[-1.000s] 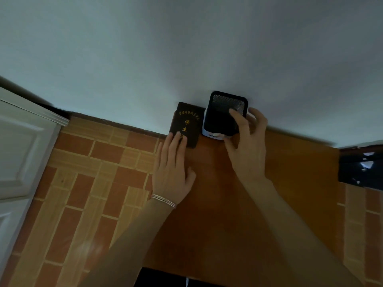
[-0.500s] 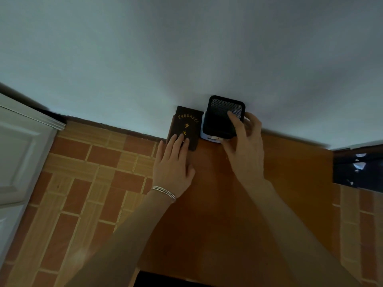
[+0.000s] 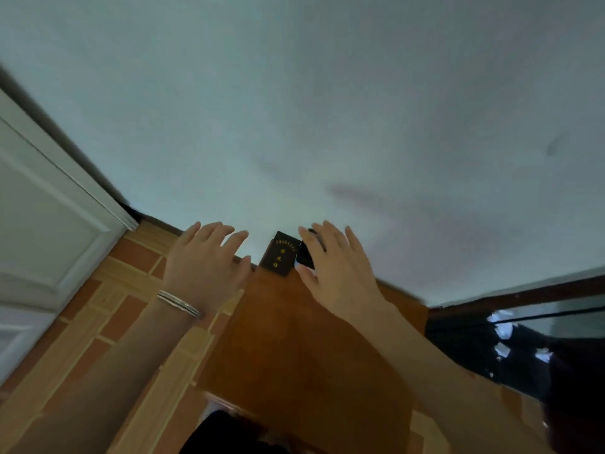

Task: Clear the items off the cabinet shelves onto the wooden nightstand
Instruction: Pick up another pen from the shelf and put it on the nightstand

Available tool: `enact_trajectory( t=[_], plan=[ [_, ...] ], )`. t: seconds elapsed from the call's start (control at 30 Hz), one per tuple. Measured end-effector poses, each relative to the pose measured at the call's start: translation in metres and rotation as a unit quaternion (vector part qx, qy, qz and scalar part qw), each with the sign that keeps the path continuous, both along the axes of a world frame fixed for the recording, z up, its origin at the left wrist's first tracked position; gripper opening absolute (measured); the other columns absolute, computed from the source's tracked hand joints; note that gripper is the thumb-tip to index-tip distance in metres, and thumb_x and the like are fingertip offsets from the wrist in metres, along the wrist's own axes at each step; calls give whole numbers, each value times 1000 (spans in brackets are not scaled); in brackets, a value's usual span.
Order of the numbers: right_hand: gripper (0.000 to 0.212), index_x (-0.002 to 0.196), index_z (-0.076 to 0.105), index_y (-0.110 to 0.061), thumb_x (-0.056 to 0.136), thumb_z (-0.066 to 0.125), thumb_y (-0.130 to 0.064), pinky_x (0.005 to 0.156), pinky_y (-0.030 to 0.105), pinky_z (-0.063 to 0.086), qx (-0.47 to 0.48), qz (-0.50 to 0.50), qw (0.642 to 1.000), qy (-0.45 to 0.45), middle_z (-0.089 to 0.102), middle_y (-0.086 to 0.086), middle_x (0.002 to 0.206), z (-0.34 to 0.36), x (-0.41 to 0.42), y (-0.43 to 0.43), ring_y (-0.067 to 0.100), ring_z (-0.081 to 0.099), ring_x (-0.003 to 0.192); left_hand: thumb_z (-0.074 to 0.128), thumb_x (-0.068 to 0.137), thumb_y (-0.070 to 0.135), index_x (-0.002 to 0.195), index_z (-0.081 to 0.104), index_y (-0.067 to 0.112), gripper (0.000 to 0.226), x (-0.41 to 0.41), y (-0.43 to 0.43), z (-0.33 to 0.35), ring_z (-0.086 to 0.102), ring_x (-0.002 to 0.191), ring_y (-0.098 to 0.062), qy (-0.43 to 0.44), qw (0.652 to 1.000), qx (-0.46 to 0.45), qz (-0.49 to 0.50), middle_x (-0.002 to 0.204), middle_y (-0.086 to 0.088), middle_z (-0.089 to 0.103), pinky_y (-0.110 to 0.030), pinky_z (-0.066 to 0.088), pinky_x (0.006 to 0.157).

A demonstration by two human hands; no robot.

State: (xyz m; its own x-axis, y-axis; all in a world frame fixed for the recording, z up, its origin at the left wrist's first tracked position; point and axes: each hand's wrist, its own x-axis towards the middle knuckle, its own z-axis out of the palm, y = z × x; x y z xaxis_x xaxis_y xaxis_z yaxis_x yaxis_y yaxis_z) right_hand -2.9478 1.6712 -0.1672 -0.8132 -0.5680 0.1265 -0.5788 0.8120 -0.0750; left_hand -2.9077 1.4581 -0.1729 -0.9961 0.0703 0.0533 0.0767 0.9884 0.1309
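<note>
A dark booklet with gold lettering [image 3: 280, 253] leans against the wall at the back of the wooden nightstand [image 3: 294, 342]. Right beside it stands a black box-shaped item [image 3: 304, 255], mostly hidden behind my right hand [image 3: 337, 273]. That hand hovers in front of it with fingers spread, holding nothing. My left hand [image 3: 206, 260], with thin bangles on the wrist, is raised to the left of the booklet, fingers apart and empty, off the nightstand top.
A pale wall [image 3: 327, 126] rises behind the nightstand. A white panelled door [image 3: 49, 231] stands at the left. Brick-patterned flooring [image 3: 98, 322] lies left of the nightstand. A dark glossy surface [image 3: 523, 342] sits at the right.
Both hands have lifted off the booklet and the black item and now hover with spread fingers. The camera has tilted up and the view has shifted.
</note>
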Motion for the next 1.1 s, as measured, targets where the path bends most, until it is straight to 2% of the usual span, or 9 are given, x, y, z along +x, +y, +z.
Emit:
enact_trajectory(
  t=[0.17,0.33,0.4,0.57,0.73,0.87,1.0,1.1],
  plan=[
    [51,127,52,-13,84,60,-40,101,50,38,16,139,989,43,56,13,128,104,20,-44,31,51,120,37,81,45,110,67,13,53,59,-27,120,64,99,-31,69,995,-15,69,104,-10,69,-50,46,91],
    [45,121,58,-13,81,59,-35,92,44,45,-13,232,970,71,59,12,123,200,57,-106,29,57,110,41,80,42,106,69,15,46,152,-77,213,67,78,-27,115,976,-24,183,93,-4,70,-37,51,66],
    [45,120,58,-12,81,53,-34,90,43,47,-25,282,956,82,60,11,121,230,81,-137,28,58,108,42,79,40,105,68,15,45,199,-100,235,66,76,-26,135,962,-35,236,92,-3,69,-34,50,63],
    [43,121,58,-14,80,58,-31,89,42,49,-36,433,895,95,61,7,118,270,169,-225,26,58,107,42,77,43,108,67,17,48,333,-140,258,66,83,-25,150,919,-63,359,96,-3,68,-36,52,71],
    [44,115,61,-18,80,43,-37,82,35,53,-17,567,816,107,64,2,110,275,304,-313,21,61,98,42,76,48,110,66,22,49,490,-162,255,66,86,-22,117,868,-84,476,98,0,68,-38,54,73],
    [47,113,62,-22,70,58,-38,77,30,52,-19,632,769,93,65,-2,107,275,425,-371,17,63,96,42,76,47,109,66,21,49,622,-176,261,66,86,-23,107,827,-100,543,100,-1,68,-37,54,72],
    [45,110,63,-20,70,53,-36,72,31,53,-44,676,730,90,65,0,104,287,552,-417,18,64,92,41,78,50,113,64,23,50,754,-189,275,65,92,-22,82,782,-134,603,105,-1,67,-39,53,79],
    [45,122,56,-17,79,54,-31,84,36,49,-56,701,707,71,60,5,118,303,631,-441,22,59,106,38,80,53,116,62,25,52,837,-200,290,64,97,-20,68,748,-155,641,109,1,67,-39,52,83]
  ],
)
